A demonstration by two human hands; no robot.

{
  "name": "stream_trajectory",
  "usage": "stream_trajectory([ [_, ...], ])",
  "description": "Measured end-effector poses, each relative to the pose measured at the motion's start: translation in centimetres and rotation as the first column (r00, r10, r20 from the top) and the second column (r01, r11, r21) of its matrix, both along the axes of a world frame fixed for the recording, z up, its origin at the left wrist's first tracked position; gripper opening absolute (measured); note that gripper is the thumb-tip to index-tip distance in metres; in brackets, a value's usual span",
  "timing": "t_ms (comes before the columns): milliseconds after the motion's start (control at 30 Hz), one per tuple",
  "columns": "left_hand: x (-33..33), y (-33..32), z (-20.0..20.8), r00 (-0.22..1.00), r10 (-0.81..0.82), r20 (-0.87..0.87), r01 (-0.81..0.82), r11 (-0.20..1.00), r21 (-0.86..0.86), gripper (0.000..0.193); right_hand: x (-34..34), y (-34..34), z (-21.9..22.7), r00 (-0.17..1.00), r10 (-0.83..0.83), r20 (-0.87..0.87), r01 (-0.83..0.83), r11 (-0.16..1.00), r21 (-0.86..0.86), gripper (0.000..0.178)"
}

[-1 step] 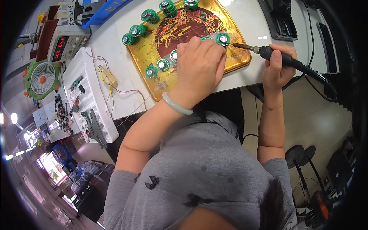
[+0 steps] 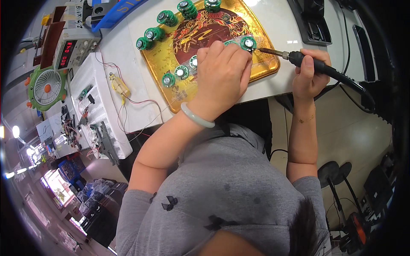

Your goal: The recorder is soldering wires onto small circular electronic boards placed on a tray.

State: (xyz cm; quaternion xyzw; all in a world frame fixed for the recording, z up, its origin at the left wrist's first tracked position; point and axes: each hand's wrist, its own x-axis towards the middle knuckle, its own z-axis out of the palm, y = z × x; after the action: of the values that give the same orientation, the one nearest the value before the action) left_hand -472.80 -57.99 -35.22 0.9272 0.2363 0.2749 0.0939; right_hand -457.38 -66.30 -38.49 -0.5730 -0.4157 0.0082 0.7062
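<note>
My right hand (image 2: 311, 76) is wrapped round the black handle of a soldering iron (image 2: 322, 67). The iron's brown tip points left and reaches the edge of a small round green circuit board (image 2: 248, 43) with a silver part in its middle; whether it touches cannot be told. My left hand (image 2: 224, 70) is closed, knuckles up, just left of that board. Its fingertips and whatever they pinch are hidden. More round green boards (image 2: 181, 72) lie in a row, partly covered by this hand, on a gold tin lid (image 2: 156, 70) with a dark red pattern.
Stacks of green boards (image 2: 167, 18) line the lid's far edge. A black stand (image 2: 314, 23) is at the far right. On the left are a yellow part with wires (image 2: 119, 85), a white foam tray (image 2: 112, 123), a power supply (image 2: 74, 47) and a green fan (image 2: 47, 88).
</note>
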Motion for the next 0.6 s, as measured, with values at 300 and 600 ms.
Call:
stream_trajectory([
  [300,0.15,0.02,-0.21,1.000,0.004,0.014,-0.004,1.000,0.010,0.009,-0.21,-0.04,0.19,1.000,-0.002,-0.014,0.002,1.000,0.009,0.018],
  [600,0.44,0.21,-0.41,0.998,0.012,0.063,-0.015,0.999,0.036,0.006,-0.16,-0.08,0.12,1.000,0.002,-0.005,-0.002,1.000,0.009,0.019],
])
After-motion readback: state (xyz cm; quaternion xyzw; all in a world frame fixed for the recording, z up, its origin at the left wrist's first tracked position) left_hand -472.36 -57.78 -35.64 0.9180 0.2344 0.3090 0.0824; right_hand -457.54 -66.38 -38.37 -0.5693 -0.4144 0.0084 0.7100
